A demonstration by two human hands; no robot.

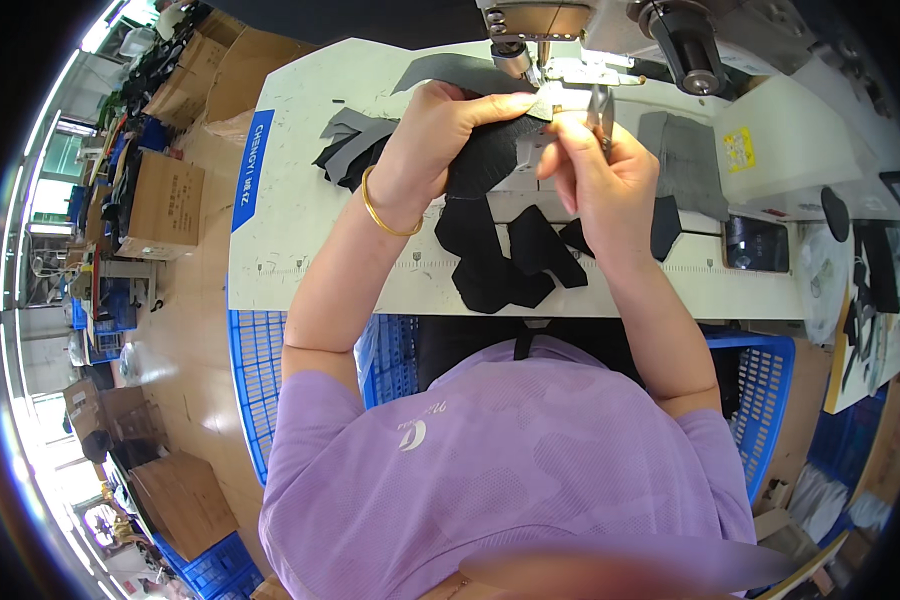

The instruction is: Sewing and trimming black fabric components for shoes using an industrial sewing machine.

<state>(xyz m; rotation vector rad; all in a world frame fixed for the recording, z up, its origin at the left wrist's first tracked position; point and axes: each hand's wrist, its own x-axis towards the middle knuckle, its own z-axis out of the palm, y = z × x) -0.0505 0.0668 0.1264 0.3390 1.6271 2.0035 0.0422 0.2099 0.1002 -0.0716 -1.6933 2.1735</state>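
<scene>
Black cloth: we see the dark piece held up just in front of the sewing machine's needle area, above the white table, with a small pale patch near its upper right corner.
Left hand: our left hand grasps the cloth, thumb stretched along its upper edge toward the needle and the other fingers mostly hidden behind it.
Right hand: our right hand is partly curled, thumb and forefinger drawn together beside the pale patch; it grasps a dark metal tool that sticks up past the fingers. We cannot tell whether those fingertips also touch the cloth.
Sewing machine: its lit head stands just beyond both hands.
White table: we have more black pieces lying nearer us, below the hands, and gray and black scraps to the left.
Right side: a gray cloth lies flat, with a dark phone near its lower edge.
Below the table: blue crates show on both sides of our purple shirt.
Far left: cardboard boxes stand beyond the floor.
</scene>
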